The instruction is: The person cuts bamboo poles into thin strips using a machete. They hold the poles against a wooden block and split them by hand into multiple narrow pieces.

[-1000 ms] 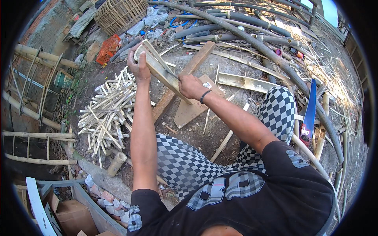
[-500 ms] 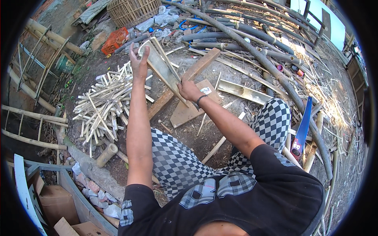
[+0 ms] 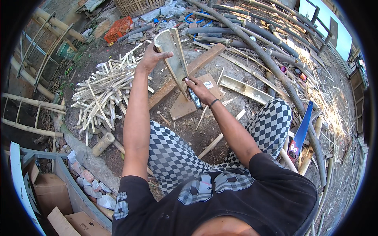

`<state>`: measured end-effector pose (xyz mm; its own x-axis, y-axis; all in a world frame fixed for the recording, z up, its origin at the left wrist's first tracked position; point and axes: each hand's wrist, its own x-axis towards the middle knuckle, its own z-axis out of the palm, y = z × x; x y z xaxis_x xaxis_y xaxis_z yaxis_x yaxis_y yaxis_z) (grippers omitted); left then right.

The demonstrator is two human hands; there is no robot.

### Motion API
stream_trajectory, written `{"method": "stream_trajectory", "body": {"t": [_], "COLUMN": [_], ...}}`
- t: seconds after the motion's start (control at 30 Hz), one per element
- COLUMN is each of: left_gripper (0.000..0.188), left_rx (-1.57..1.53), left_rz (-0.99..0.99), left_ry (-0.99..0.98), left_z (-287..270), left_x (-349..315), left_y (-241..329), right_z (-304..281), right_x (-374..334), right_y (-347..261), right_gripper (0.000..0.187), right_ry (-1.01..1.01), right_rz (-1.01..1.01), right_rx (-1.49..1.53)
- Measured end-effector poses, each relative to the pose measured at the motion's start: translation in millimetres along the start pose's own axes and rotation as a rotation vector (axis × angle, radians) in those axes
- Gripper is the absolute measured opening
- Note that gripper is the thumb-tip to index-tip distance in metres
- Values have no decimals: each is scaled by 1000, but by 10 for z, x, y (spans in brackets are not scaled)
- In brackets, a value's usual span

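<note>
Now the L hand (image 3: 151, 59) has its thumb laid over the hollow face of the bamboo piece (image 3: 176, 65), fingers mostly hidden round the L edge, so it's prob. pinching that edge; half a sec ago those fingers stood spread along it. The piece sits in front of the person, btwn both hands, tilted w/ its top end up and away, hollow face more to view than a sec ago. Its low end comes down by the flat board (image 3: 185, 109); can't tell if they touch.

R hand (image 3: 199, 88) is closed round a dark knife-like tool (image 3: 195, 99), just beside the low end. Tool now points down, back toward the person, where a sec ago its dark blade lay up in the gap btwn piece and strip. So the gap looks clear of the blade: for the work, prob. a break in the cut, w/ the L hand taking the piece's weight.

The thin strip (image 3: 180, 49) stands apart from the piece up top and runs close to it lower down; can't tell if it's still joined there. Pile of cut sticks (image 3: 104, 90) lies L, saw (image 3: 301, 133) well off R, wooden beam (image 3: 212, 55) runs behind the piece.
</note>
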<state>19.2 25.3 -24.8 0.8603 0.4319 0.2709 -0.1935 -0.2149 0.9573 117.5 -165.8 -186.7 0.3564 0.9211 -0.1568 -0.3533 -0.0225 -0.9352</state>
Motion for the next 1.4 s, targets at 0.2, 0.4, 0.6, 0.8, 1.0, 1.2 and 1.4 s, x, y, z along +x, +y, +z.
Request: {"method": "stream_trajectory", "body": {"t": [0.2,0.4,0.6,0.8,1.0,1.2,1.4], "left_gripper": [91,54,48,49,60,34,44], "left_rx": [195,220,247,442,504,570,610], "left_rz": [36,255,386,422,384,609,499], "left_ry": [-8,7,40,365,502,758,550], "left_z": [407,836,841,881,909,1242,1038], "left_x": [204,329,496,685,736,813,893], "left_y": [44,-57,-161,-281,-262,-192,-460], "right_z": [-144,232,93,-9,-251,-699,-1330], "right_x": [-29,17,55,136,231,219,-344], "right_y": [92,222,74,-111,-264,-519,-1235], "right_gripper": [42,21,19,20,28,25,20], "right_ry": [-37,-82,61,243,306,477,159], "right_rz": [57,141,295,258,258,43,56], "right_rx": [169,480,310,-109,-566,-1421,-1951]}}
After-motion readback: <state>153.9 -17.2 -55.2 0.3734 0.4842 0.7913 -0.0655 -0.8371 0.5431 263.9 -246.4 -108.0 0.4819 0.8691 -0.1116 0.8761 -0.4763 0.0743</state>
